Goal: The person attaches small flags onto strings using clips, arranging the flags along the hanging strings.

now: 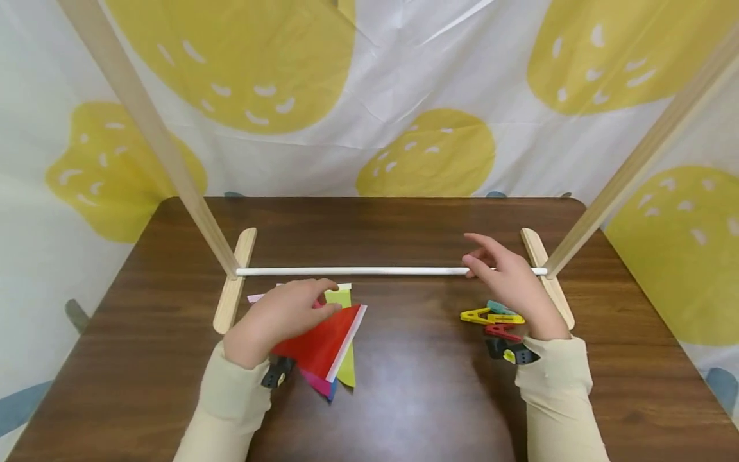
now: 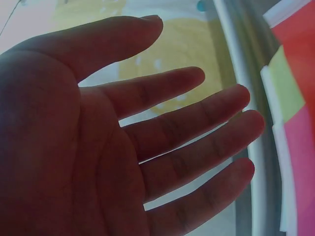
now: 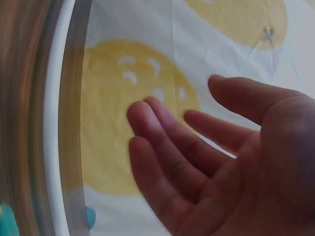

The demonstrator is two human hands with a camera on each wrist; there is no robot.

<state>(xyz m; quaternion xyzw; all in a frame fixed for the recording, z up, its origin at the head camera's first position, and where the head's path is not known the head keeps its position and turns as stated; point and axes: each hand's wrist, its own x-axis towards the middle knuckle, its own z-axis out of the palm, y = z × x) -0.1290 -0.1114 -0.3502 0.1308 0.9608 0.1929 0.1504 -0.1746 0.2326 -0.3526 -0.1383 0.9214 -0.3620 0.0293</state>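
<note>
My left hand hovers over a pile of coloured pennants at the left, holding nothing; its fingers are spread in the left wrist view. On top of the pile lies a red pennant with a white edge strip, overlapping a lime-green pennant. Pink and blue tips show below. My right hand is in the air near the right end of a white rod, its fingers loosely bent around nothing. Under that hand's wrist lie clothespins: a yellow clothespin, a teal clothespin and a red clothespin.
The rod runs low between two wooden uprights, the left post and the right post, each on a flat wooden foot. They stand on a dark brown table. A white curtain with yellow fruit shapes hangs behind.
</note>
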